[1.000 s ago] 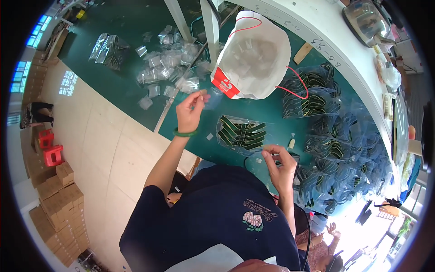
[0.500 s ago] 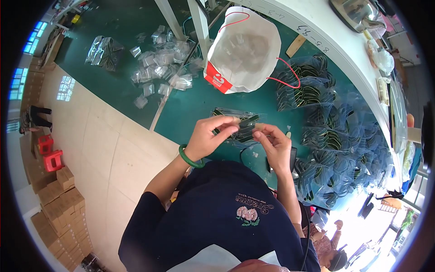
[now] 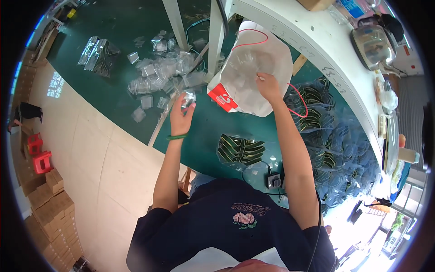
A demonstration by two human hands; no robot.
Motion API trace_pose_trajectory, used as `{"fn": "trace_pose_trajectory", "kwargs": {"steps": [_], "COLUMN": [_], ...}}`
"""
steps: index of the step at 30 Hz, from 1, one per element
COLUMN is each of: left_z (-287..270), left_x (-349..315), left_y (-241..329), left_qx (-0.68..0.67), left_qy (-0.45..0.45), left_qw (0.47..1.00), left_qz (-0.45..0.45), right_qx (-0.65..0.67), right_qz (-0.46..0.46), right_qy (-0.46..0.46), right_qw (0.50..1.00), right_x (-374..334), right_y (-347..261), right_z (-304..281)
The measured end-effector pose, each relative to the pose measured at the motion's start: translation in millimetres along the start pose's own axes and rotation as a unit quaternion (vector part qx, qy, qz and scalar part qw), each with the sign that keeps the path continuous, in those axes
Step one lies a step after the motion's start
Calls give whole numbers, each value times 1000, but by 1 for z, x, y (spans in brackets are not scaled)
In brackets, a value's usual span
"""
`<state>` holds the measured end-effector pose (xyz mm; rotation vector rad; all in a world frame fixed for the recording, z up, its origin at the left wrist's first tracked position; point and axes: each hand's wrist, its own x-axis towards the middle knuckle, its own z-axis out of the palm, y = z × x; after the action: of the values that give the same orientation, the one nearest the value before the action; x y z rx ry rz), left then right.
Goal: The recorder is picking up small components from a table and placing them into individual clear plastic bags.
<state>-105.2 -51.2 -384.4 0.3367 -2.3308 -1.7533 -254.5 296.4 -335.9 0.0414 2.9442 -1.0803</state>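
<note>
My left hand (image 3: pixel 180 119), with a green bangle at its wrist, is over the near edge of a pile of small clear plastic packets (image 3: pixel 156 68). Its thumb and fingers close on one small clear packet (image 3: pixel 189 97). My right hand (image 3: pixel 269 87) is over the mouth of a white paper bag (image 3: pixel 276 102) with red cord handles. The fingertips there are pinched, and what they hold, if anything, cannot be made out. In front of me lies a clear bag of dark curved strips with pale edges (image 3: pixel 240 149), untouched by either hand.
Many bagged dark strips (image 3: pixel 337 154) cover the right side of the green table. A small black device (image 3: pixel 273 181) with a cable sits near my body. White posts (image 3: pixel 215 41) and a shelf (image 3: pixel 317 50) with a kettle (image 3: pixel 372 45) stand beyond. Another bundle (image 3: pixel 98 56) lies far left.
Both hands have left the dark strip they held together in front of me. The left went forward and left to the packets, the right forward to the paper bag. The view has shifted slightly.
</note>
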Motion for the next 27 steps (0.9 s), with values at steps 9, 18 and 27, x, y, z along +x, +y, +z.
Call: {"fn": "trace_pose_trajectory", "kwargs": {"steps": [9, 18, 27], "left_z": [-13, 21, 56], "left_x": [-51, 7, -41], "left_y": [25, 183, 199], "left_qx": [-53, -70, -155], "left_qy": [-61, -200, -513], "left_qw": [990, 965, 838], "left_qz": [-114, 152, -99], "right_qx": [-34, 237, 212], "right_qz": [78, 8, -61], "right_qy": [-22, 34, -108], "right_qw": [996, 971, 969], "right_x": [9, -141, -224], "right_y": [22, -104, -109], "right_z": [11, -122, -144]}}
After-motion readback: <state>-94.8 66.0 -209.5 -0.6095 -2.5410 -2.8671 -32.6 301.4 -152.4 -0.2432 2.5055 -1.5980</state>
